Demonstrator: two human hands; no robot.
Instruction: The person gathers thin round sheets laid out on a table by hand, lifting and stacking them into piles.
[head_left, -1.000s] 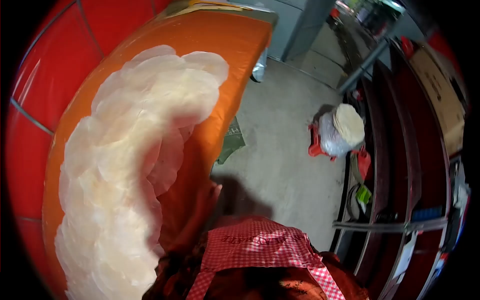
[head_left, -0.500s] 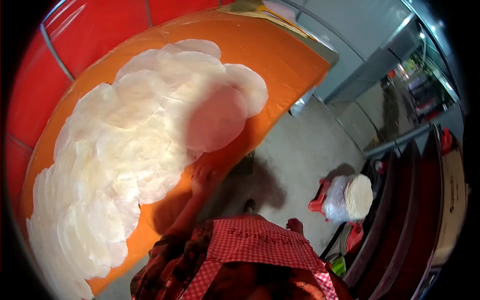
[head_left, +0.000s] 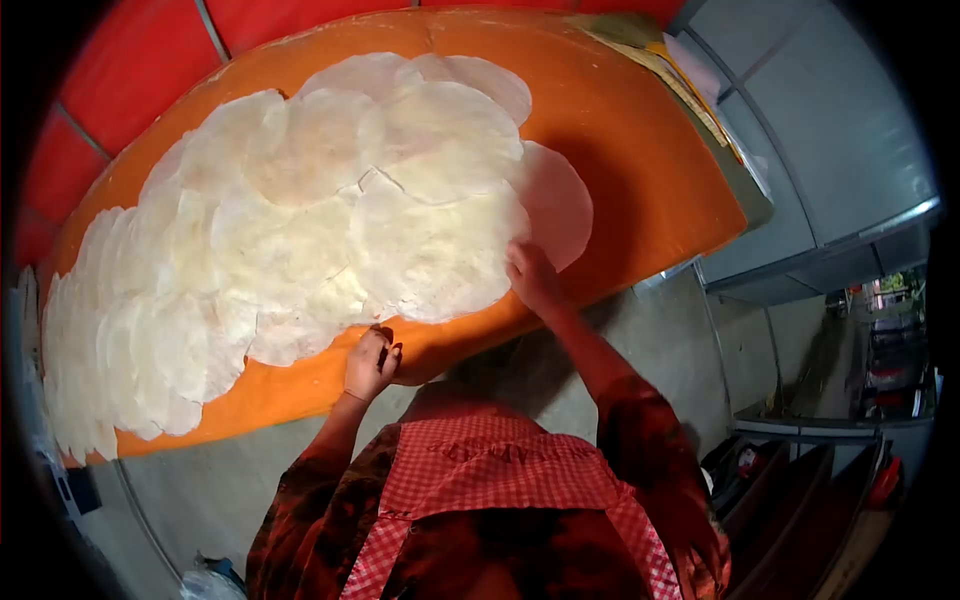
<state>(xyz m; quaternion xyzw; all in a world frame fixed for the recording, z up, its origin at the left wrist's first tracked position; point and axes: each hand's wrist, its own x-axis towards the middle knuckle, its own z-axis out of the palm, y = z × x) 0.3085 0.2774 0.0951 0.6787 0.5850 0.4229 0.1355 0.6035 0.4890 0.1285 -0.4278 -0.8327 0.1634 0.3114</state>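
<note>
Thin, round, pale dough sheets [head_left: 290, 235] lie overlapping across the orange tabletop [head_left: 640, 140]. My right hand [head_left: 533, 277] is at the right front edge of the spread, fingers closed on the rim of a dough sheet [head_left: 440, 240]. Just beyond these fingers, another round sheet [head_left: 560, 205] lies in reddish shadow, partly under its neighbours. At the front edge of the spread is my left hand [head_left: 371, 366], its fingers curled together. Their tips come close to a sheet's rim; whether they grip anything is hidden.
The table's curved front edge runs between me and the sheets. Folded papers or cloths [head_left: 690, 90] lie at the far right corner. Dark red shelves [head_left: 790, 510] stand at lower right on the grey floor. Red panels [head_left: 300, 22] line the back, and a plastic-wrapped item [head_left: 210, 580] shows at lower left.
My right hand has risen from low beside my body to the sheets' right front edge. My left hand stays near the front edge, with its fingers now curled. The view has turned.
</note>
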